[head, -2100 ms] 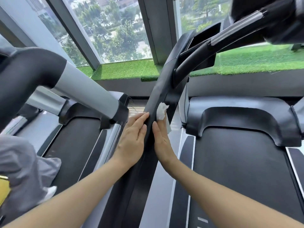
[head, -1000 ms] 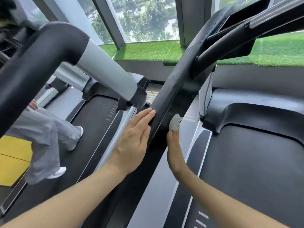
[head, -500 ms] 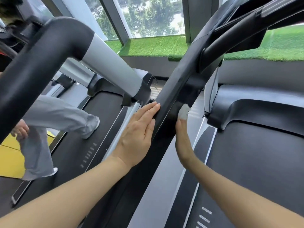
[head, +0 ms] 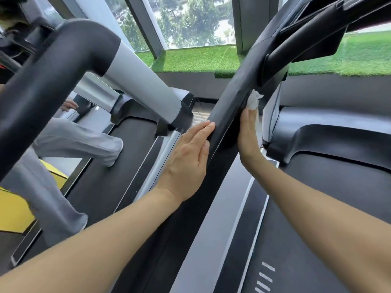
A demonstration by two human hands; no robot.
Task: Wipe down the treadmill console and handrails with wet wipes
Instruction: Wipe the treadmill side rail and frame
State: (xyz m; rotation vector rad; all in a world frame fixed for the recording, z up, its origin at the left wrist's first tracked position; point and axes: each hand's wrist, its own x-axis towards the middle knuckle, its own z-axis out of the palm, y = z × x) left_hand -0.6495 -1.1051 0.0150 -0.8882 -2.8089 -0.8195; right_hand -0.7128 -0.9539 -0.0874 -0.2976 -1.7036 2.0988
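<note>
Fingers (head: 248, 118) of the right hand (head: 247, 136) lie straight, pressing a crumpled white wipe (head: 254, 100) against the right side of the black upright (head: 230, 102). Left hand (head: 187, 157) rests flat with extended fingers on the upright's left side. Above the wipe, a black handrail (head: 306, 37) joins the upright. Left of them, a person in grey trousers (head: 63, 144) stands on a second treadmill (head: 131, 157).

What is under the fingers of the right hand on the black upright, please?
A crumpled white wet wipe sticks out past the fingertips of the right hand, pressed against the black upright. The rest of the wipe and the surface beneath it are covered.
</note>
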